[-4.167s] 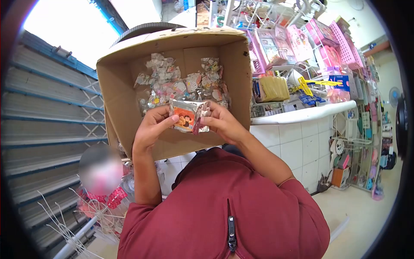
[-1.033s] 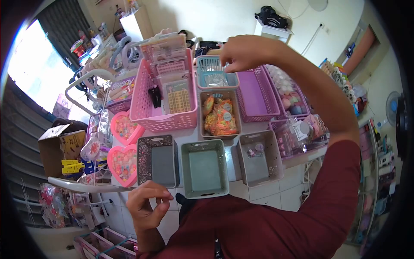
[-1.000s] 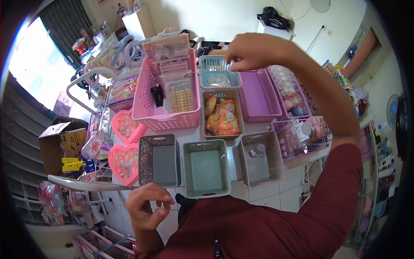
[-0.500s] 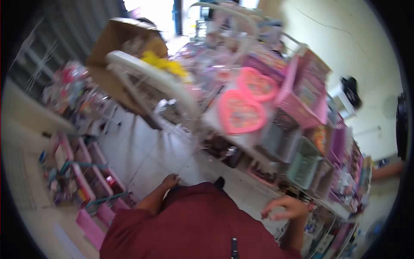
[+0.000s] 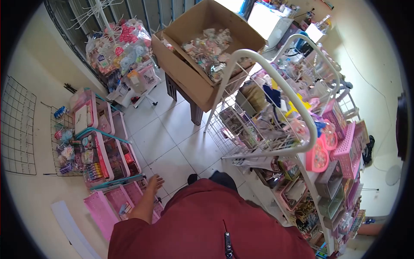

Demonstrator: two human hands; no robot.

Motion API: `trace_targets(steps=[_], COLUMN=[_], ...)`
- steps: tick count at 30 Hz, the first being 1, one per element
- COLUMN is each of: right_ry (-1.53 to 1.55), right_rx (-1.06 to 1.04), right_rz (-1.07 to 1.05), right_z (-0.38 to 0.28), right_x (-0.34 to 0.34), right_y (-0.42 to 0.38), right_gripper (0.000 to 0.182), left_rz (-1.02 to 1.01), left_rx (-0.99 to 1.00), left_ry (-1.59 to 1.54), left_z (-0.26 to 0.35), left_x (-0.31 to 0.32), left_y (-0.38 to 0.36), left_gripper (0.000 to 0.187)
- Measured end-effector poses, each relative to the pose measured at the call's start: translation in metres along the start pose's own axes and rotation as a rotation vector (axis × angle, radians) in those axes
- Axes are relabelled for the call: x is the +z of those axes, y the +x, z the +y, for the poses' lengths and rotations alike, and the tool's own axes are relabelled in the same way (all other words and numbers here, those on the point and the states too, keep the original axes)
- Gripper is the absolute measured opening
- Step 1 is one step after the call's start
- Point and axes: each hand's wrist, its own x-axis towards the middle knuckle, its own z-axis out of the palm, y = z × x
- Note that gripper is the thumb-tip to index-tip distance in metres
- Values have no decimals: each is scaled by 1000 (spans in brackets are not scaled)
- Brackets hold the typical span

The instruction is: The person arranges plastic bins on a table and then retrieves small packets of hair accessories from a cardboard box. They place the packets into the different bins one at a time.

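Left hand [image 5: 153, 183]: hangs spread and empty above the pink trays [image 5: 113, 203].
Right hand: out of view, state unknown.
Box [image 5: 202, 52]: packets inside, on a stool, well apart.
Risk: a swinging arm could catch the wire rack [image 5: 267, 103] and topple goods.

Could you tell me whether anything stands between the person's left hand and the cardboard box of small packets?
Nothing visible does. The left hand hangs open at the person's side over bare floor tiles, which run clear up to the cardboard box on its dark stool. The white wire rack stands off to the right of that path.
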Motion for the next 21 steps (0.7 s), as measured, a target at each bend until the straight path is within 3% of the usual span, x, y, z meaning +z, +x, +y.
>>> trace_targets(steps=[1, 2, 6, 8, 10, 12, 14, 16, 17, 19, 20, 21], right_ry=[22, 48, 759, 732, 701, 596, 630, 667, 717, 798, 839, 882], right_rx=[31, 64, 150, 64, -19, -96, -42, 16, 34, 78, 108, 141], right_rz=[2, 5, 21, 65, 109, 254, 202, 162, 152, 150, 162, 175], right_z=[-34, -120, -201, -237, -244, -231, -238, -252, -262, -277, -283, -290], right_x=[-33, -74, -135, -160, -171, -158, -169, -186, -195, -195, -196, -195], right_y=[3, 20, 92, 132, 160, 199, 203, 201, 194, 178, 180, 181], right_gripper=[42, 41, 40, 39, 38, 40, 41, 41, 41, 41, 41, 41], left_rz=[-87, -176, -770, -1056, -1177, -1206, -1069, -1056, -1075, -832, -864, -792], left_rx=[-44, -89, 200, 344, 480, 612, 748, 1009, 1002, 1392, 1398, 1692], left_ry=[99, 200, 478, 660, 718, 794, 865, 880, 897, 1354, 1371, 1668], left_z=[5, 23, 176, 281, 370, 451, 511, 547, 563, 581, 586, 587], left_x=[20, 46, 144, 171, 192, 216, 249, 296, 322, 369, 388, 406], left_y=[0, -3, -74, -117, -147, -168, -179, -144, -132, -111, -96, -80], left_gripper=[57, 56, 46, 42, 40, 36, 30, 19, 19, 19, 19, 21])
